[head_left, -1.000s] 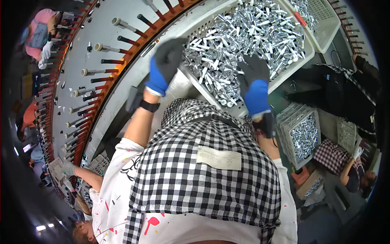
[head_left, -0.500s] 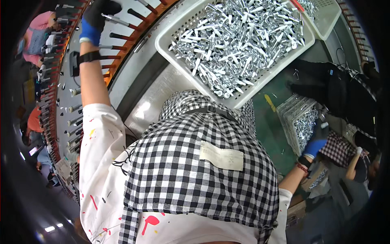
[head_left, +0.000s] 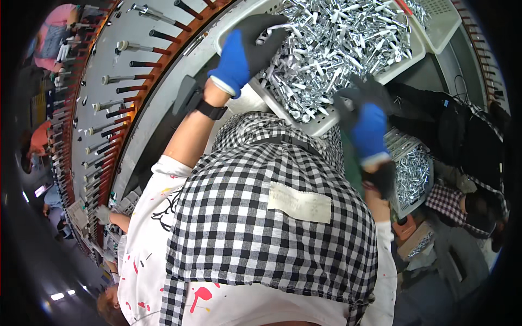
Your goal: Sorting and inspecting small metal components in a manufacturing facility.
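Note:
My left hand (head_left: 251,51), in a blue and dark grey glove, is over the left side of a light grey basket (head_left: 315,128). Its thumb and fingers curl together around what looks like a small silver part (head_left: 279,26). The basket is heaped with silver metal parts (head_left: 331,43), many with white ends. At its near right edge is my right hand (head_left: 363,111), gloved the same way. Motion smears its fingers, so whether they hold anything is hidden.
A curved rack (head_left: 141,68) to the left bears rows of black- and silver-topped pegs. A second basket (head_left: 443,24) stands at the back right. Lower right, a crate (head_left: 405,204) holds more silver parts beside a person in dark clothing (head_left: 462,136). Other people are at far left.
My left hand has come right from the rack to the basket. My right hand has moved up and left from the lower crate to the basket's edge. The rack's pegs have shifted.

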Demonstrator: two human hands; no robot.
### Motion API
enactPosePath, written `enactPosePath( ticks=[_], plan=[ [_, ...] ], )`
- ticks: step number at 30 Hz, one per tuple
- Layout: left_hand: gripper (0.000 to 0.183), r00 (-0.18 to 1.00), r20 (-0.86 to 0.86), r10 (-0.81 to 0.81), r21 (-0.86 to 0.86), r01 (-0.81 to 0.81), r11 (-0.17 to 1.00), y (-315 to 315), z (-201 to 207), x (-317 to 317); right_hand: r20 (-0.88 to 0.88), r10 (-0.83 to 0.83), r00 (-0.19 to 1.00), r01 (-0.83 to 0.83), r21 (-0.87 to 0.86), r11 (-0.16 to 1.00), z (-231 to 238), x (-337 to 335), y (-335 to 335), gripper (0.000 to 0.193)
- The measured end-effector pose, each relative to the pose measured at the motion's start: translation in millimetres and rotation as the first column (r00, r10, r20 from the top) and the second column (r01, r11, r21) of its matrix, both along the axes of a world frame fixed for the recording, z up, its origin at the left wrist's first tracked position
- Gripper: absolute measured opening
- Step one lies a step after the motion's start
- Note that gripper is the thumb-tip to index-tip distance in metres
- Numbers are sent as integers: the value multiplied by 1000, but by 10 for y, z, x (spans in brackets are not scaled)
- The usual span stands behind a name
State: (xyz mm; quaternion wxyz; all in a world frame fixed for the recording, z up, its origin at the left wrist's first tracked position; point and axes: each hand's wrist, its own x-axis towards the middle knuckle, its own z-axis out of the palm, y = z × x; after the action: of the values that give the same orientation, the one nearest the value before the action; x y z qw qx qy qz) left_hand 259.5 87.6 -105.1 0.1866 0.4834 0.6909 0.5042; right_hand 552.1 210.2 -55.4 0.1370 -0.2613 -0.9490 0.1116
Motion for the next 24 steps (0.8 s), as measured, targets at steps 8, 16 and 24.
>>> enactPosePath(
  ticks=[8, 16, 24],
  plan=[
    [33, 792, 237, 563, 272, -610, 744, -601, 200, -839, 437, 74, 896, -171, 187, 967, -1074, -306, -303, 13],
    [39, 765, 67, 640, 378, -614, 693, -467, 58, -2040, 150, -66, 986, 67, -2, 998, -809, -310, 11, 15],
    [19, 704, -556, 442, 376, -262, 889, -574, 141, -1381, -113, -158, 981, 146, -105, 984, -446, -125, 175, 11]
  ],
)
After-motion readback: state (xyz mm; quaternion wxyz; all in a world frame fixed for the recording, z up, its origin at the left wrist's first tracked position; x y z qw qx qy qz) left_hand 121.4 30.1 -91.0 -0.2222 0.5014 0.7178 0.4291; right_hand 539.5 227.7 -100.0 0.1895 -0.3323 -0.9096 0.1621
